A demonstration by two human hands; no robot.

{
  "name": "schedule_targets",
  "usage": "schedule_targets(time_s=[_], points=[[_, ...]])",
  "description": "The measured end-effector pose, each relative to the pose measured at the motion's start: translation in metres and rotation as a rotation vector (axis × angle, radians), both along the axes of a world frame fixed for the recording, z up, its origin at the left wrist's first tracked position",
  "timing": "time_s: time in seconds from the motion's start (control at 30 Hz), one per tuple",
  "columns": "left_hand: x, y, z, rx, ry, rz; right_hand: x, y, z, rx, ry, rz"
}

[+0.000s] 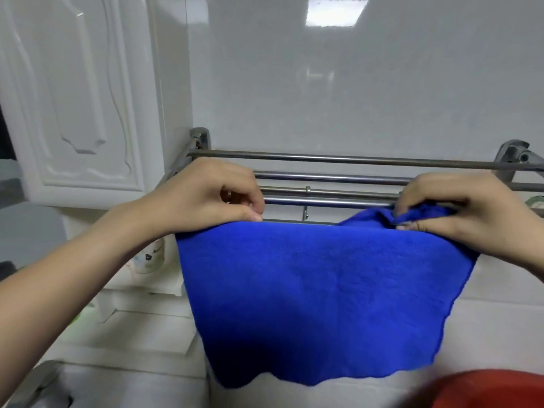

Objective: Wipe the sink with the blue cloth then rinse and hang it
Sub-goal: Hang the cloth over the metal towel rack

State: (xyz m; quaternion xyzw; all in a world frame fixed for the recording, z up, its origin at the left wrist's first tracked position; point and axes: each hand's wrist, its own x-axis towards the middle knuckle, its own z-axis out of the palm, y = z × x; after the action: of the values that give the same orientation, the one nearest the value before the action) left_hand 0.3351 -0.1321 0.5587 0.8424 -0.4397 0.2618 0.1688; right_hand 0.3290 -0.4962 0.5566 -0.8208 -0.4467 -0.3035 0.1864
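Note:
The blue cloth (318, 293) hangs spread out below a wall-mounted steel towel rack (338, 159) with several parallel bars. Its top edge lies along the nearest bar. My left hand (206, 195) pinches the cloth's upper left corner at the bar. At the upper right, my right hand (459, 213) grips the other corner, where the fabric is bunched above the bar. The cloth's lower edge dangles free in front of the white wall. The sink is not clearly in view.
A white cabinet door (76, 92) stands at the left, with a small white cup (148, 257) on a ledge beneath it. A red basin (494, 390) shows at the bottom right. Glossy white wall tiles (353, 83) rise behind the rack.

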Motion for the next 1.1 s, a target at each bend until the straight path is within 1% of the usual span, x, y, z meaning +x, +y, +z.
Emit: schedule_targets(time_s=[0.07,0.1,0.23,0.3,0.37,0.43,0.5,0.57,0.6,0.63,0.7,0.77,0.83,0.9,1.0,1.03,1.1], points=[[-0.004,0.002,-0.003,-0.063,0.12,0.015,-0.003,-0.002,0.004,0.016,0.101,-0.034],[-0.006,0.002,-0.004,-0.095,0.167,0.017,-0.004,-0.002,0.004,0.025,0.122,-0.061],[-0.011,0.008,-0.007,-0.151,0.254,0.044,-0.009,-0.002,-0.004,-0.067,0.109,-0.157],[-0.014,0.014,-0.007,-0.164,0.317,0.054,-0.011,-0.004,-0.007,-0.04,0.14,-0.191],[-0.015,0.02,-0.01,-0.163,0.343,0.074,-0.012,-0.008,-0.008,-0.006,0.125,-0.234],[-0.016,0.025,-0.014,-0.194,0.33,0.091,-0.015,-0.009,-0.01,0.004,0.045,-0.288],[-0.017,0.027,-0.015,-0.229,0.306,0.078,-0.021,-0.006,-0.012,-0.007,-0.126,-0.328],[-0.017,0.027,-0.016,-0.212,0.262,0.047,-0.022,-0.003,-0.012,-0.025,-0.305,-0.307],[-0.017,0.026,-0.016,-0.207,0.25,0.038,-0.021,-0.002,-0.012,-0.017,-0.336,-0.264],[-0.017,0.026,-0.016,-0.212,0.249,0.037,-0.019,-0.001,-0.012,0.003,-0.303,-0.21],[-0.016,0.026,-0.017,-0.229,0.255,0.047,-0.017,0.001,-0.014,0.062,-0.14,-0.119],[-0.015,0.027,-0.017,-0.235,0.26,0.049,-0.016,0.0,-0.015,0.112,0.02,-0.095],[-0.015,0.028,-0.017,-0.236,0.264,0.049,-0.018,-0.001,-0.014,0.132,0.126,-0.102],[-0.015,0.028,-0.017,-0.237,0.265,0.049,-0.018,-0.002,-0.011,0.066,0.167,-0.151],[-0.015,0.028,-0.016,-0.229,0.267,0.051,-0.016,-0.008,-0.013,-0.073,0.297,-0.287],[-0.015,0.028,-0.016,-0.225,0.264,0.05,-0.016,-0.008,-0.013,-0.116,0.291,-0.338],[-0.016,0.027,-0.016,-0.224,0.266,0.055,-0.018,-0.008,-0.015,-0.177,0.155,-0.377]])
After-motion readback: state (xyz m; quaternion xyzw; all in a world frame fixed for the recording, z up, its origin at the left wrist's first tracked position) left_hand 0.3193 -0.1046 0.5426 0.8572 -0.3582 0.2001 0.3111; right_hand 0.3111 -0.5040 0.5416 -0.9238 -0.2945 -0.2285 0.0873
